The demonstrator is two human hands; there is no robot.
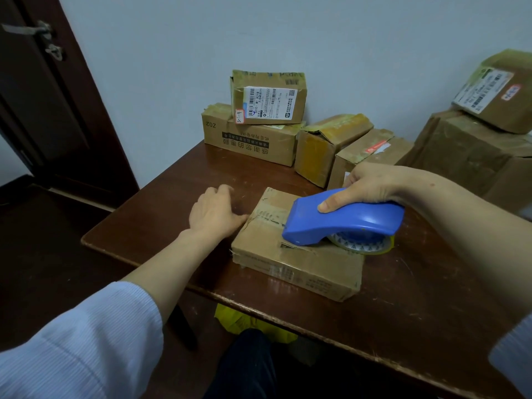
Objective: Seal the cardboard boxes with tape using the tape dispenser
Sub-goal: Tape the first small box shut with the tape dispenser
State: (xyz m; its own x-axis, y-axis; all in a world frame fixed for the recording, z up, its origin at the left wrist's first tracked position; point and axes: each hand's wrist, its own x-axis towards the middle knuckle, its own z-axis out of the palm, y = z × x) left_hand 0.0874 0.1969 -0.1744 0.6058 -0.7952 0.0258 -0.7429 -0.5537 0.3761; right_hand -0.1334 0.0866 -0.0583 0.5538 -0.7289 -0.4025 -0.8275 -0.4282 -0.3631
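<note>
Closest in, a pale sleeve (86, 341) leads to my left hand (214, 213), fingers relaxed just beside the flat box (288, 266), while my right hand (371, 182) grips the tape dispenser (345, 220) on its top seam, so I judge this box mid-seal, with the other boxes (250, 139) beyond my fingertips possibly still waiting.

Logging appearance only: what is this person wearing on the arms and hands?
Pale blue ribbed knit sleeves, pushed up so both forearms are bare: the left sleeve shows plainly, the right sleeve only at the frame edge. The left hand and right hand are bare, with no gloves, rings or watch visible.
</note>
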